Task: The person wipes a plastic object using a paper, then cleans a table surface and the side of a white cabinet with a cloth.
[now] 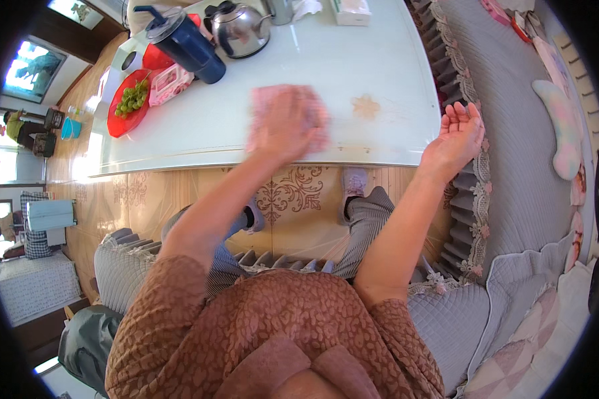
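My left hand [287, 124] lies palm down on a pink cloth [264, 95], pressing it against the white glass-topped table [179, 134]. Hand and cloth are both blurred by motion. Beyond the table's right end, my right hand [455, 134] is held palm up over the lace-trimmed edge of the sofa cover. Its fingers are slightly curled and hold nothing. A pale orange flower-shaped mark [365, 106] shows on the tabletop between my two hands.
On the table stand a dark blue tumbler [189, 47], a steel kettle [242, 30], a tissue box [351, 12], a wipes pack [170, 85] and green grapes [132, 99] on a red plate [125, 127]. A grey-covered sofa [509, 149] wraps around right. A person [17, 127] is far left.
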Demonstrator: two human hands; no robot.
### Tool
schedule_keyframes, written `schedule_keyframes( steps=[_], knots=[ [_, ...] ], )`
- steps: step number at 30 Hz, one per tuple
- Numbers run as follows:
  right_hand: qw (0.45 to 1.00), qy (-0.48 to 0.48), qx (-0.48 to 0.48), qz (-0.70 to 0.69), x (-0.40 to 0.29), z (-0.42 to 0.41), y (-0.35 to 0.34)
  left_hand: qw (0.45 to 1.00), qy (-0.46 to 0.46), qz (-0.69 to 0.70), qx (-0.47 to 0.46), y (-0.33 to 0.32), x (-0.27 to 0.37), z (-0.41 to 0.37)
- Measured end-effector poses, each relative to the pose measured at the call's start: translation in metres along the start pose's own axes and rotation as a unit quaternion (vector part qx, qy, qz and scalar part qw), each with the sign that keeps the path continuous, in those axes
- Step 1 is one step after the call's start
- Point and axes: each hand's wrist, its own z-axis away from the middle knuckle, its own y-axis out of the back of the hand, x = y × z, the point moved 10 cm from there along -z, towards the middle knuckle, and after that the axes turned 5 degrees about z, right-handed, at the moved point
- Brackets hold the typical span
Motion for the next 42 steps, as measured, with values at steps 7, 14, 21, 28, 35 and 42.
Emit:
schedule_keyframes(
  steps=[7, 14, 21, 28, 35, 42],
  knots=[
    [0.999, -0.025, 0.024, -0.02, -0.001, -0.014, 0.017, 0.974, -0.172, 0.144, 0.011, -0.046, 0.232, -0.072],
    [0.997, -0.06, 0.022, 0.036, 0.017, -0.015, 0.005, 0.914, -0.253, 0.318, 0.006, -0.101, 0.279, -0.09],
    [0.99, -0.054, -0.069, 0.107, 0.047, 0.008, -0.034, 0.947, -0.2, 0.207, 0.144, -0.028, 0.097, -0.005],
    [0.974, -0.019, -0.137, 0.18, 0.073, 0.052, -0.081, 0.993, 0.009, 0.086, 0.077, 0.014, -0.168, 0.11],
    [0.943, 0.018, -0.197, 0.268, 0.102, 0.095, -0.124, 0.881, 0.468, -0.063, 0.031, 0.044, -0.486, 0.264],
    [0.907, 0.045, -0.243, 0.342, 0.132, 0.123, -0.148, 0.758, 0.641, -0.091, 0.078, 0.045, -0.709, 0.395]
  ],
)
